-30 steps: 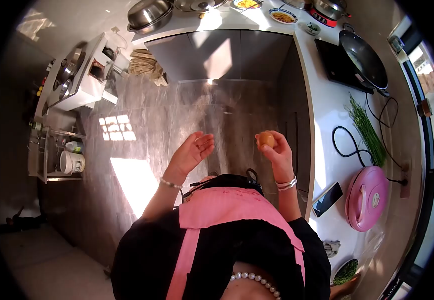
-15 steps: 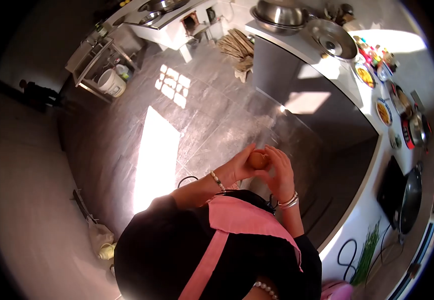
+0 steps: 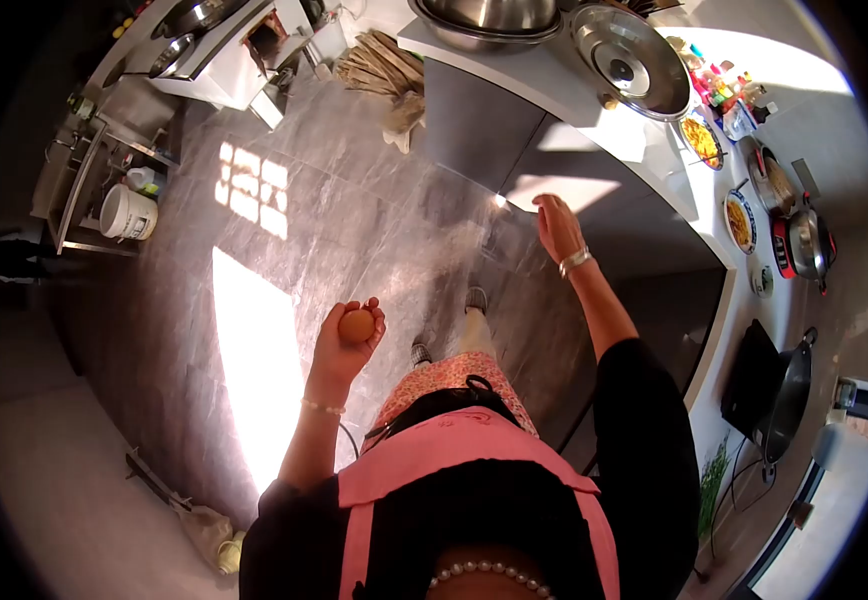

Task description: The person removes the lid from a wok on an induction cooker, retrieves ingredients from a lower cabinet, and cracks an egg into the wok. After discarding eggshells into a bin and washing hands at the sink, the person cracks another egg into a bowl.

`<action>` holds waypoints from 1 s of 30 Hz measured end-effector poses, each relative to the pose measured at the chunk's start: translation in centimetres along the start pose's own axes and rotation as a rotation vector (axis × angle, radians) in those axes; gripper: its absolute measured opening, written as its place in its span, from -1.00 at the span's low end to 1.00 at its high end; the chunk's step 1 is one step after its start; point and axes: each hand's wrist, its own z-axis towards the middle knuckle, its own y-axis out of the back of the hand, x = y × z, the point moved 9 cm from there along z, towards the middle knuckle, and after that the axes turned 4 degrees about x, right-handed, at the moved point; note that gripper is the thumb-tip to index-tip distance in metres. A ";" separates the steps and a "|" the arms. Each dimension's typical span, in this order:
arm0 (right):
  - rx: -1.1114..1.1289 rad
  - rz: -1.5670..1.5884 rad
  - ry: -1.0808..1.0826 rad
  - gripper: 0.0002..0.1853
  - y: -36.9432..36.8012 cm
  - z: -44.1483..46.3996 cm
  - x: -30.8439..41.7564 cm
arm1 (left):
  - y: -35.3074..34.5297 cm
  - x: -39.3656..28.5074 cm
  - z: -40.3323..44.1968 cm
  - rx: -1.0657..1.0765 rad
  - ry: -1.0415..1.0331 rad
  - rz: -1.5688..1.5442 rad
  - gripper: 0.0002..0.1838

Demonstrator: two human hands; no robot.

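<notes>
My left hand (image 3: pixel 347 340) is wrapped round a brown round object (image 3: pixel 357 326), which looks like an egg, over the floor left of my body. Farther forward and to the right, my right hand (image 3: pixel 557 228) is stretched out in the air with its fingers extended. Nothing shows in it. Past it is the grey cabinet front (image 3: pixel 644 215) below the white counter. A pink apron (image 3: pixel 454 450) covers my front.
The white counter (image 3: pixel 699 208) curves along the right, bearing steel basins (image 3: pixel 489 22), a large steel lid (image 3: pixel 634 65), plates of food (image 3: pixel 741 220) and a black wok (image 3: pixel 787 405). Firewood (image 3: pixel 384 68) lies on the floor by a stove; a white bucket (image 3: pixel 128 213) stands left.
My hands have moved apart. The brown object went from my right hand, through both hands together, to my left hand. My right hand now reaches forward, and the view has turned.
</notes>
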 end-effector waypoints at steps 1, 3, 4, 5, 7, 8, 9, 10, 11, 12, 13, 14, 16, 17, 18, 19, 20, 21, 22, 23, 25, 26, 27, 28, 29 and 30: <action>0.020 -0.143 0.085 -0.88 -1.3 2.5 -1.0 | -0.2 0.0 0.8 -0.023 -0.007 -0.005 -0.85; 0.065 -0.409 0.160 -0.88 -4.3 7.5 -4.9 | -1.1 0.0 2.3 -0.063 -0.068 -0.041 -0.84; 0.358 -0.598 0.013 -0.88 -8.2 10.3 -9.3 | -1.3 0.4 3.2 -0.029 -0.058 -0.095 -0.83; 0.335 -0.647 -0.066 -0.85 -10.8 12.2 -14.0 | -1.8 0.3 3.9 0.012 -0.087 -0.146 -0.82; 0.301 -0.749 0.072 -0.87 -14.3 14.7 -17.8 | -2.5 0.4 4.8 -0.073 -0.144 -0.199 -0.82; 0.268 -0.639 0.169 -0.84 -16.0 15.5 -20.1 | -2.7 0.2 5.4 -0.075 -0.179 -0.160 -0.82; 0.286 -0.634 0.163 -0.82 -17.0 16.4 -21.2 | -3.5 0.4 5.5 -0.118 -0.164 -0.184 -0.86; 0.315 -0.661 0.154 -0.82 -17.2 17.1 -21.1 | -3.8 -0.2 5.8 -0.114 -0.179 -0.200 -0.87; 0.379 -0.862 0.164 -0.82 -16.6 17.7 -19.5 | -3.9 -0.2 6.1 -0.109 -0.170 -0.215 -0.87; 0.365 -0.837 0.184 -0.81 -16.8 17.5 -19.8 | -3.6 -0.3 6.1 -0.122 -0.193 -0.225 -0.87; 0.381 -0.743 0.084 -0.82 -16.8 17.7 -21.0 | -3.5 -0.4 6.3 -0.129 -0.208 -0.235 -0.87; 0.395 -0.648 -0.016 -0.84 -16.9 18.0 -22.1 | -3.5 -0.4 6.7 -0.135 -0.223 -0.242 -0.87; 0.450 -0.498 -0.150 -0.86 -16.7 18.2 -23.4 | -3.9 0.4 7.5 -0.143 -0.230 -0.300 -0.87; 0.371 -0.453 -0.053 -0.84 -17.1 18.2 -24.1 | -4.0 0.3 7.7 -0.142 -0.235 -0.328 -0.87; 0.294 -0.408 0.041 -0.81 -17.7 17.8 -25.2 | -3.9 0.2 7.9 -0.136 -0.231 -0.321 -0.87; 0.221 -0.365 0.131 -0.78 -18.5 17.3 -26.2 | -3.6 0.3 8.2 -0.133 -0.222 -0.316 -0.86; 0.208 -0.356 0.076 -0.70 -18.8 16.6 -27.5 | -3.4 0.6 8.3 -0.137 -0.201 -0.313 -0.86; 0.145 -0.363 0.125 -0.71 -18.6 16.8 -27.2 | -3.4 0.5 8.4 -0.174 -0.220 -0.309 -0.85; 0.094 -0.382 0.160 -0.72 -17.9 16.8 -26.3 | -3.7 0.6 8.5 -0.218 -0.219 -0.303 -0.84; 0.050 -0.408 0.184 -0.73 -16.8 16.7 -24.9 | -3.7 0.7 8.6 -0.266 -0.204 -0.291 -0.84; 0.146 -0.347 0.158 -0.73 -16.4 15.7 -24.0 | -3.3 0.7 9.1 -0.207 -0.196 -0.223 -0.82; 0.286 -0.457 0.081 -0.74 -15.1 15.5 -21.0 | -3.5 0.7 9.2 -0.192 -0.182 -0.261 -0.85; 0.143 -0.293 0.222 -0.78 -12.6 14.5 -17.4 | -3.2 0.7 9.3 -0.236 -0.183 -0.215 -0.86; 0.153 -0.186 0.223 -0.89 -11.8 13.5 -15.7 | -2.0 0.8 9.7 -0.274 -0.152 -0.243 -0.86; 0.175 -0.080 0.154 -0.88 -10.3 12.6 -13.7 | -0.1 0.7 10.3 -0.256 -0.143 -0.255 -0.85; 0.118 -0.021 0.127 -0.87 -9.6 10.6 -13.1 | 1.1 0.9 11.0 -0.266 -0.101 -0.233 -0.85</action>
